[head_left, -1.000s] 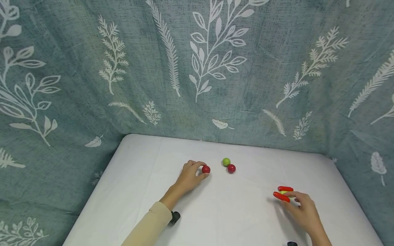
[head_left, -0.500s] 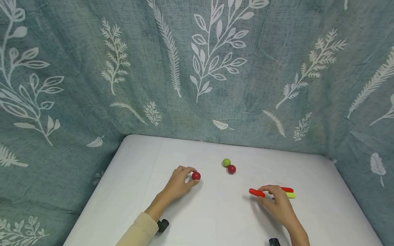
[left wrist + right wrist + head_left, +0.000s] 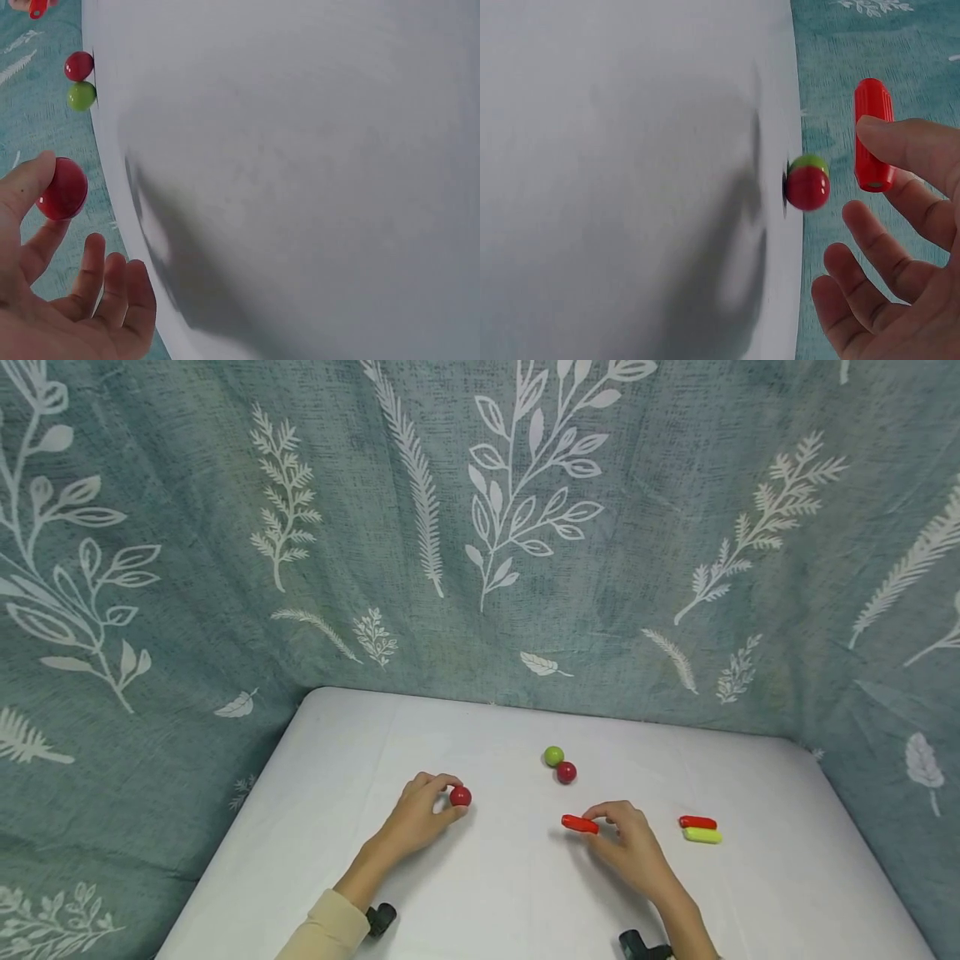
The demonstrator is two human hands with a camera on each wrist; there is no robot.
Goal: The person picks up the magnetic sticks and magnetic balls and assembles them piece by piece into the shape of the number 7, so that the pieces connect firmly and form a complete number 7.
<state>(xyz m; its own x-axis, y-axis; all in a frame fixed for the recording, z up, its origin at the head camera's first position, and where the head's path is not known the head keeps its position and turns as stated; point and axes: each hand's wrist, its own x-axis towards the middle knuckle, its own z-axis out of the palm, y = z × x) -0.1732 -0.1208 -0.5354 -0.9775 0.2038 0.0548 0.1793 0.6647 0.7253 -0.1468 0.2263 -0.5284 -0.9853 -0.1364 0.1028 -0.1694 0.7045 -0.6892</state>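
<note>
My left hand point(image 3: 414, 817) pinches a shiny red ball point(image 3: 64, 189) between thumb and index finger, the other fingers loosely spread. In the head view that ball is left of the table's middle, with a shadow below the hand. My right hand point(image 3: 628, 843) pinches a short red ribbed cylinder point(image 3: 873, 136) between thumb and index finger, right of the middle. A green ball point(image 3: 553, 756) and a second red ball point(image 3: 566, 772) lie side by side farther back, between the two hands. In the right wrist view the red one mostly covers the green one.
Another red cylinder point(image 3: 698, 822) and a yellow-green cylinder point(image 3: 702, 836) lie together on the right of the white table point(image 3: 480, 893). Behind the table hangs a teal curtain point(image 3: 420, 527) with white leaf prints. Dark wrist cameras point(image 3: 636, 945) stick out beside both wrists.
My left hand has moved left and nearer with the red ball. My right hand has carried its red cylinder left, away from the other red cylinder and the yellow-green one.
</note>
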